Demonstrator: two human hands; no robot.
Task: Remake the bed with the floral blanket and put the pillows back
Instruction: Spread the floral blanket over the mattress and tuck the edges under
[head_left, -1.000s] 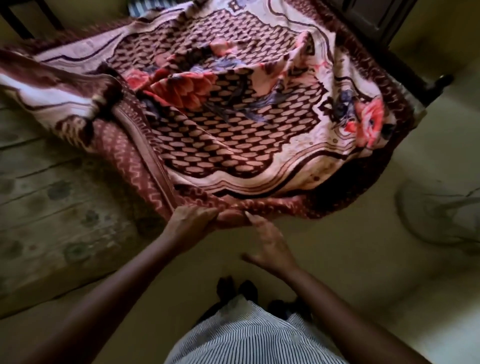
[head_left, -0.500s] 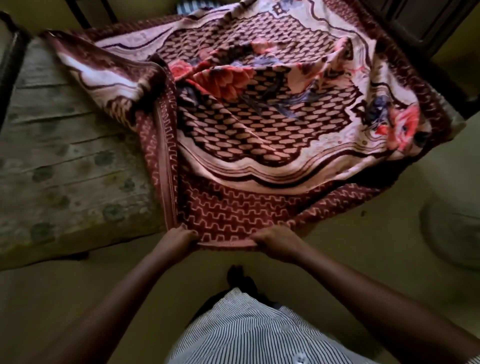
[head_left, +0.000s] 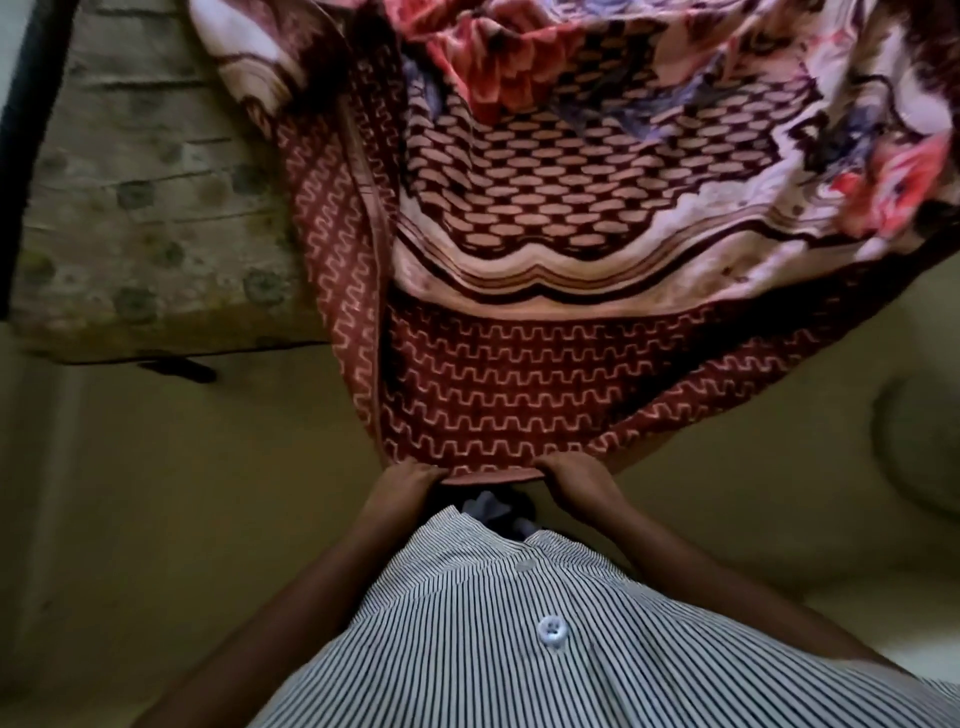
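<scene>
The floral blanket (head_left: 571, 218), maroon and cream with red flowers, lies rumpled over the right part of the bed and stretches off its end towards me. Its maroon zigzag border hangs taut between the bed and my hands. My left hand (head_left: 402, 480) grips the near hem at its left corner, fingers curled over the edge. A short way to the right, my right hand (head_left: 576, 480) grips the same hem. The bare mattress (head_left: 150, 208), with a faded green pattern, shows on the left. No pillows are in view.
A dark bed frame post (head_left: 26, 130) runs along the far left edge. A round pale object (head_left: 919, 441), blurred, stands on the floor at right. Pale floor (head_left: 182, 493) lies between me and the bed. My striped shirt fills the bottom.
My hands moved apart along the hem and drew the blanket's end off the bed towards my body. The border is now stretched flat; the view has tilted further down.
</scene>
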